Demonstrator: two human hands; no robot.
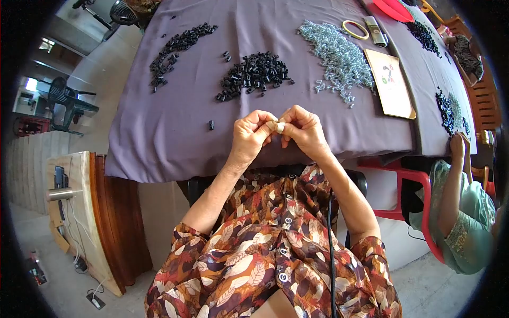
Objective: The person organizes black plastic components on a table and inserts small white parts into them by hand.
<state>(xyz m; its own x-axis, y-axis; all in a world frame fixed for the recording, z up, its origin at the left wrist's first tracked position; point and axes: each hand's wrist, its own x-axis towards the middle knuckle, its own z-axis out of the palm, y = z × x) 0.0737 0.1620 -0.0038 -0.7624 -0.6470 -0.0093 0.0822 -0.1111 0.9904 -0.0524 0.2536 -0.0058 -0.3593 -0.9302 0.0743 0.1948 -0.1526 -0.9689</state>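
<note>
Over the near edge of the purple tablecloth (175, 127), my left hand (255, 133) and my right hand (303, 130) meet fingertip to fingertip. Both are closed in a pinch, and what lies between the fingers is too small to make out. Just beyond them is a pile of black beads (257, 74). A single black bead (211, 125) lies left of my left hand. A heap of clear beads (339, 55) spreads to the upper right of my hands, and a curved band of black beads (177, 47) lies at the far left.
Right of the clear beads are a printed card (391, 85), a tape roll (355, 29) and a dark device (375, 31). A red tray (393, 7) is at the back. A co-worker (461, 206) sits at the right by a red chair (395, 188), near more beads (444, 111).
</note>
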